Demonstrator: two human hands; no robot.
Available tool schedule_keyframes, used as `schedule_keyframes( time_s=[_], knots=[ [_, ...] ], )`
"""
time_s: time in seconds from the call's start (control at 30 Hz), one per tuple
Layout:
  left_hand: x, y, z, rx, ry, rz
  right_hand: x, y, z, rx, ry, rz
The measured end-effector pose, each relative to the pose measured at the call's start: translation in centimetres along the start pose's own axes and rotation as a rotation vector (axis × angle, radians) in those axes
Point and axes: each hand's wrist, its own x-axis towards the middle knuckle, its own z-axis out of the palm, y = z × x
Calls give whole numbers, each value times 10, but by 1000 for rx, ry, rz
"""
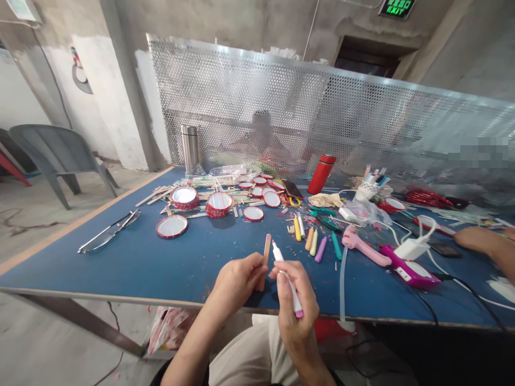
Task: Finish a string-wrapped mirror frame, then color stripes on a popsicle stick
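Observation:
Between the thumb and fingers of my left hand (240, 277) is a flat wooden craft stick (267, 250), held upright, its upper part pinkish. My right hand (296, 292) grips a white marker (292, 289) with a purple-pink end. The marker's uncapped tip points up toward the stick, close beside it; I cannot tell whether they touch. Beyond my hands, several coloured markers or crayons lie on the blue table, among them a purple one (321, 250) and a teal one (336, 246).
Red-rimmed round pieces (171, 227) and loose craft sticks crowd the far middle. Eyeglasses (110, 231) lie at left. A pink glue gun (365, 247), a purple power strip (410, 268) and cables are at right. A red bottle (321, 174) stands behind. Another person's arm (485, 244) reaches in from the right.

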Motion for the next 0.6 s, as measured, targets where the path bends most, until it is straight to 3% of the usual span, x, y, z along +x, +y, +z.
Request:
schedule_keyframes(
  time_s=[0.6],
  knots=[
    [0, -3, 1, -4, 18, 7, 3, -2, -1, -9, -72, -39]
  ],
)
